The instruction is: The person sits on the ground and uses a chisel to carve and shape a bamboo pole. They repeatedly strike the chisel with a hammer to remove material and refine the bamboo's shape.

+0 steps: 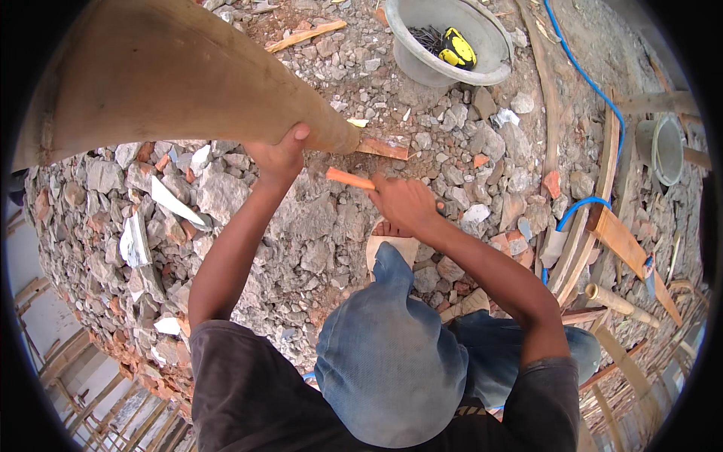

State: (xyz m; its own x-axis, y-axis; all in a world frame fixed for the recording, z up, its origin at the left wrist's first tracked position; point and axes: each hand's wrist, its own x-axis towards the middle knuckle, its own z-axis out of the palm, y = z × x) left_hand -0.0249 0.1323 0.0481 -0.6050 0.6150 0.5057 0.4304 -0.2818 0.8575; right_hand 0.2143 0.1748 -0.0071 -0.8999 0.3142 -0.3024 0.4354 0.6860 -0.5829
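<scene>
A thick brown bamboo pole (203, 83) slants in from the upper left, its lower end by a flat reddish wood piece (384, 148) on the rubble. My left hand (277, 157) grips the pole near that end, thumb up along its side and the other fingers mostly hidden. Closed around a short orange stick or handle (349, 178), my right hand (403, 202) is just below the wood piece. The orange end points left, toward the pole; the rest is hidden by my fist, so its kind cannot be told. My sandalled foot (389, 230) is below my right hand.
Broken concrete and brick rubble (294, 226) covers the ground. A grey basin (493, 71) holds dark nails and a yellow-black tape measure (458, 49). At right are a blue hose (584, 71), wooden planks (602, 181), a hand saw (629, 252) and a grey bucket (666, 151).
</scene>
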